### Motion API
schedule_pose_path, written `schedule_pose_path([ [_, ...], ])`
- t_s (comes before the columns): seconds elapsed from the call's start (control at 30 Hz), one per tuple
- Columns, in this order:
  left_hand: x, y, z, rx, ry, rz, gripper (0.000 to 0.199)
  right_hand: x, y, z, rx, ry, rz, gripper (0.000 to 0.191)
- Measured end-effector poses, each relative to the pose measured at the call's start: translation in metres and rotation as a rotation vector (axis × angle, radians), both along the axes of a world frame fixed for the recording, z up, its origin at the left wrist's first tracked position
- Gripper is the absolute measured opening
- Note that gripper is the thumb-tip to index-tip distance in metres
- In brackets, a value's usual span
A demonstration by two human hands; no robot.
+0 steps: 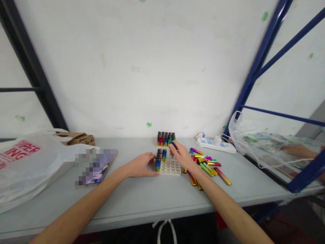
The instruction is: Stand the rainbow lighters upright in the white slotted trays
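Observation:
A white tray [171, 167] with rows of round holes lies on the table before me. Shiny, colour-graded tubes with black tops [158, 164] stand along its left column, and another blue-and-gold one [164, 155] stands at the back beside them. My left hand [143, 165] grips the tray's left side, thumb at the front corner and fingers toward the back. Above the tray's back right, my right hand [179, 152] pinches a dark blue tube [173, 144], mostly hidden by the fingers. Behind, a second group of black-topped tubes [166, 139] stands upright in rows.
Loose metallic tubes [207, 164] lie piled right of the tray. A white power strip [215, 145] with a cable sits at the back right. Leftward are a phone-like device [101, 169], a white plastic bag [38, 162] and brown cardboard [76, 138]. A blue rack post [245, 91] rises at right.

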State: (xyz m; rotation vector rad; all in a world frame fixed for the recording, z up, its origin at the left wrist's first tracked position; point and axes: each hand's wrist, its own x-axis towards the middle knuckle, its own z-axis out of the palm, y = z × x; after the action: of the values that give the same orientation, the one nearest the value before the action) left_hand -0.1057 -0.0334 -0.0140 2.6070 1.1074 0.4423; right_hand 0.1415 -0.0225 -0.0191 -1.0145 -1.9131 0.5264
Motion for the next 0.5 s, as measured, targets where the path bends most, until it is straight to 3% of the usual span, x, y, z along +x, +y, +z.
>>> schedule_pose_path([
  [0.13, 0.001, -0.001, 0.002, 0.001, 0.004, -0.001, 0.051, 0.005, -0.005, 0.009, 0.157, -0.166, -0.023, 0.043],
  [0.4, 0.001, -0.002, 0.004, -0.008, 0.006, -0.017, 0.051, 0.012, -0.012, 0.010, -0.126, -0.090, 0.171, 0.038],
  [0.5, 0.002, -0.002, 0.004, -0.010, 0.002, -0.009, 0.051, 0.009, -0.009, 0.004, -0.128, -0.156, 0.190, 0.038],
])
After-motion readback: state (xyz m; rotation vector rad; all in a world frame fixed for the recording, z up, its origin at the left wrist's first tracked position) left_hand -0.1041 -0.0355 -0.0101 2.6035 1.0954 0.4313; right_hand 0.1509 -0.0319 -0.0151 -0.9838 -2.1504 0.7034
